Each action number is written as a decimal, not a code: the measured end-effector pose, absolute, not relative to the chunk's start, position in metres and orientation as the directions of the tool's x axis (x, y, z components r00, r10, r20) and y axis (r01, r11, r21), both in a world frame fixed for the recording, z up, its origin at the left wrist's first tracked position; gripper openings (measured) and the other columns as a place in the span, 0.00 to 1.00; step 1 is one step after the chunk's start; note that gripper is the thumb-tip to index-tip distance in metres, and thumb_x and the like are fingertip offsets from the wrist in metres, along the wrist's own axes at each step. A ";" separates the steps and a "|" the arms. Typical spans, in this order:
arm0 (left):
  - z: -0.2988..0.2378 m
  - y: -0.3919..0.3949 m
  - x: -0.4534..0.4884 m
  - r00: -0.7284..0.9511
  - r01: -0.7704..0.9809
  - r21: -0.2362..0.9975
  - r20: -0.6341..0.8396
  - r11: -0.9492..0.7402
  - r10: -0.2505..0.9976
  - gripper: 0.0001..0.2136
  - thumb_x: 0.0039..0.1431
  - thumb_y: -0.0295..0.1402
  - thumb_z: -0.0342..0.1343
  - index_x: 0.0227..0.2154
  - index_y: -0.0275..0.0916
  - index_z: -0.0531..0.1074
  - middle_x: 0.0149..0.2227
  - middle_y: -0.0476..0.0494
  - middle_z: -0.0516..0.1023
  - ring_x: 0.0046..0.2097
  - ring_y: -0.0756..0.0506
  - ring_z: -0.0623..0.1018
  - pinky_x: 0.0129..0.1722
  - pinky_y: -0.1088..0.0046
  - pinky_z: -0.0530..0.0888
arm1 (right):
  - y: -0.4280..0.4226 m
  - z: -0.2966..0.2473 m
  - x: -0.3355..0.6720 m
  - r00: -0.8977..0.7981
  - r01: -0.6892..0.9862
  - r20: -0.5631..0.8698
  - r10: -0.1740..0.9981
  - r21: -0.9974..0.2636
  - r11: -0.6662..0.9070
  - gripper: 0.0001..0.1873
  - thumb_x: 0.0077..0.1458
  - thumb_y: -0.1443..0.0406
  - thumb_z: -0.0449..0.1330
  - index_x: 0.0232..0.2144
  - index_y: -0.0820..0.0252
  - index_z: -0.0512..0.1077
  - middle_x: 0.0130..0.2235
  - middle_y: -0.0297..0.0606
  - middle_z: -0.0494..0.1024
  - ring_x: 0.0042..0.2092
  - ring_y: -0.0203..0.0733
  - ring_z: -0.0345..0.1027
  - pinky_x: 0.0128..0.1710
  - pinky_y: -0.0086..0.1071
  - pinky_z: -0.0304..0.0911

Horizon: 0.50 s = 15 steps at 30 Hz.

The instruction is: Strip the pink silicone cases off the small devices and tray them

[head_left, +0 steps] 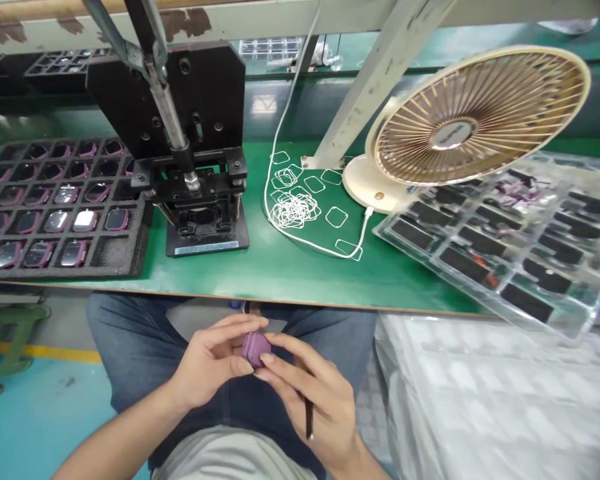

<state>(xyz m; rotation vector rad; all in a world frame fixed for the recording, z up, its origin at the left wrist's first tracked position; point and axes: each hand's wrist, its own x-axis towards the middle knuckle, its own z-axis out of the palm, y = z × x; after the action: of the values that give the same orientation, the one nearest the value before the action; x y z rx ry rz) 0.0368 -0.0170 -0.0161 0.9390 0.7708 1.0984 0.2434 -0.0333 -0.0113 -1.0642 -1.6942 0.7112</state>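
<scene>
A small purple smartwatch case is held above my lap, in front of the table edge. My left hand grips its left side between the thumb and fingers. On the other side, the thumb and fingertips of my right hand press against the case. A thin dark stick-like tool pokes out from under my right hand's fingers; its kind cannot be made out. The inner face of the case is hidden from view.
A foam tray with several purple-framed smartwatches lies left of a black hand press. White ring gaskets are piled near a cable. A fan stands beside a clear plastic tray of dark parts. White wrapped trays are at right.
</scene>
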 end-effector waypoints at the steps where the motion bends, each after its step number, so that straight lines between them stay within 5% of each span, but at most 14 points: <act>1: -0.016 -0.017 0.037 0.282 -0.381 0.909 -0.061 0.170 0.957 0.22 0.60 0.36 0.73 0.57 0.48 0.83 0.60 0.33 0.81 0.63 0.34 0.79 0.61 0.58 0.76 | -0.033 -0.011 0.243 -0.148 0.333 0.429 0.891 -0.827 0.454 0.25 0.62 0.70 0.71 0.56 0.39 0.82 0.53 0.39 0.84 0.25 0.33 0.70 0.26 0.32 0.72; 7: -0.021 -0.017 0.036 0.259 -0.392 0.905 -0.063 0.165 0.964 0.21 0.60 0.35 0.73 0.57 0.48 0.83 0.60 0.34 0.82 0.62 0.35 0.79 0.61 0.57 0.78 | -0.034 -0.011 0.240 -0.208 0.424 0.472 0.857 -0.746 0.514 0.29 0.63 0.73 0.68 0.61 0.40 0.77 0.57 0.42 0.83 0.27 0.32 0.72 0.26 0.29 0.72; 12: -0.016 -0.022 0.042 0.251 -0.430 0.889 -0.047 0.154 0.967 0.20 0.66 0.35 0.67 0.60 0.49 0.80 0.67 0.35 0.74 0.65 0.30 0.76 0.64 0.48 0.75 | -0.034 -0.023 0.236 -0.271 0.479 0.551 0.789 -0.634 0.607 0.28 0.66 0.75 0.64 0.65 0.50 0.74 0.65 0.51 0.76 0.48 0.43 0.83 0.40 0.33 0.80; 15: -0.012 -0.024 0.049 0.177 -0.450 0.871 -0.130 0.197 0.976 0.18 0.70 0.38 0.63 0.60 0.48 0.80 0.66 0.35 0.74 0.62 0.32 0.79 0.62 0.50 0.76 | -0.028 -0.027 0.231 -0.280 0.506 0.595 0.753 -0.575 0.643 0.24 0.66 0.76 0.62 0.61 0.55 0.76 0.61 0.51 0.79 0.49 0.43 0.83 0.41 0.33 0.80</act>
<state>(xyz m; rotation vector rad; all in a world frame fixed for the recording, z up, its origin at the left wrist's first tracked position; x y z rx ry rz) 0.0488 -0.0243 -0.0120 0.7985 0.8301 1.1771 0.2308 -0.0281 -0.0270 -0.9890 -1.9509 0.3420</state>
